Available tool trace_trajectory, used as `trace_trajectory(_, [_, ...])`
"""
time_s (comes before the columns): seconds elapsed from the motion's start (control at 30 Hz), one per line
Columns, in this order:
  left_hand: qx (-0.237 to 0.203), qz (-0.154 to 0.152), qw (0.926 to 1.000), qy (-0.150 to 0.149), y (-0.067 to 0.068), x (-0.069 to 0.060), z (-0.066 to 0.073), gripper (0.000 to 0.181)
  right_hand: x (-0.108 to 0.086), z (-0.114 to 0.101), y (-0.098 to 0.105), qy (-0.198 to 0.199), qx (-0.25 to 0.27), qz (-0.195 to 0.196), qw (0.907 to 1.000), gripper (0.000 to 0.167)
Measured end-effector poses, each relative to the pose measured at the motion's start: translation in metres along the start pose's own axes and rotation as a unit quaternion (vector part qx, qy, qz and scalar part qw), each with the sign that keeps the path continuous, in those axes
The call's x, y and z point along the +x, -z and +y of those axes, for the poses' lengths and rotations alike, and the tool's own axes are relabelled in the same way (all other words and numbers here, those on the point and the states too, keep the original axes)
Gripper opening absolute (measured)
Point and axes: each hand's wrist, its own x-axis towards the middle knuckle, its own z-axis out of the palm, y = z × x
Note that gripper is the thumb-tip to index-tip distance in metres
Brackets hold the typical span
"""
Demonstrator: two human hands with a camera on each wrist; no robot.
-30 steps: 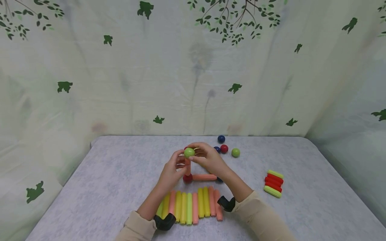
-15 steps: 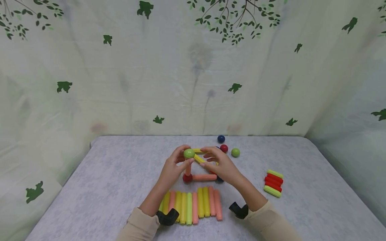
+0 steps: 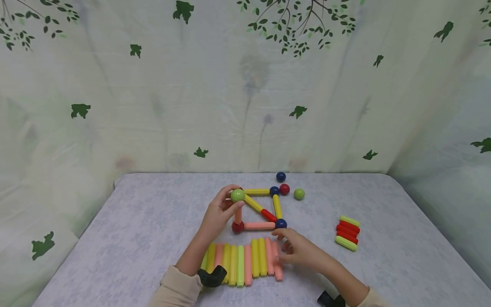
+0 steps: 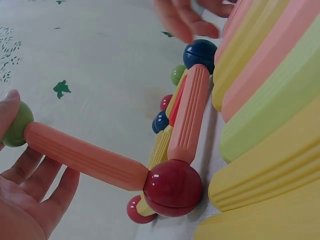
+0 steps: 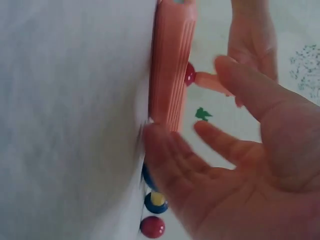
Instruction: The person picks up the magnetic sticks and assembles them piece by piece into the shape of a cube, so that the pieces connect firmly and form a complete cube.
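My left hand [image 3: 215, 219] pinches a green ball [image 3: 238, 195] atop an upright salmon stick [image 4: 85, 155]; that stick rises from a red ball [image 4: 173, 188]. A lying salmon stick [image 3: 259, 226] joins the red ball to a dark blue ball [image 3: 281, 224]. Yellow sticks, another blue ball [image 3: 274, 191] and a short red stick [image 3: 268, 215] continue the frame behind. My right hand [image 3: 301, 251] reaches over the right end of a row of sticks, beside the outermost salmon stick [image 5: 170, 65]. Its thumb and fingers are spread apart; contact with that stick cannot be made out.
Several yellow, green and salmon sticks [image 3: 240, 266] lie side by side near the front. Loose blue [image 3: 281, 177], red [image 3: 284, 189] and green [image 3: 299, 194] balls sit at the back. Short red and lime pieces [image 3: 348, 233] lie at the right of the table [image 3: 145, 230].
My right hand has left the green ball and moved down and right to the row of sticks. The left hand stays at the ball, and the frame behind has come into view.
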Motion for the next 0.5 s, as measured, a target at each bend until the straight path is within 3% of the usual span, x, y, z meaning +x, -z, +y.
trace_trajectory(0.1, [-0.006,-0.005,1.0,0.001,0.001,0.0,-0.001,0.041,-0.001,-0.003,-0.008,-0.041,-0.035,-0.014,0.9984,0.057])
trace_trajectory(0.3, [-0.01,-0.008,0.9999,0.004,0.001,0.0,-0.003,0.042,-0.008,-0.022,-0.021,-0.136,-0.112,0.011,0.9843,0.054])
trace_trajectory(0.4, [-0.012,-0.007,0.9999,0.005,0.002,0.0,-0.003,0.041,-0.008,-0.027,-0.02,-0.136,-0.136,0.033,0.9808,0.047])
trace_trajectory(0.5, [-0.016,-0.009,0.9998,0.005,0.002,-0.001,-0.002,0.041,-0.004,-0.029,-0.011,-0.104,-0.134,0.071,0.9829,0.034])
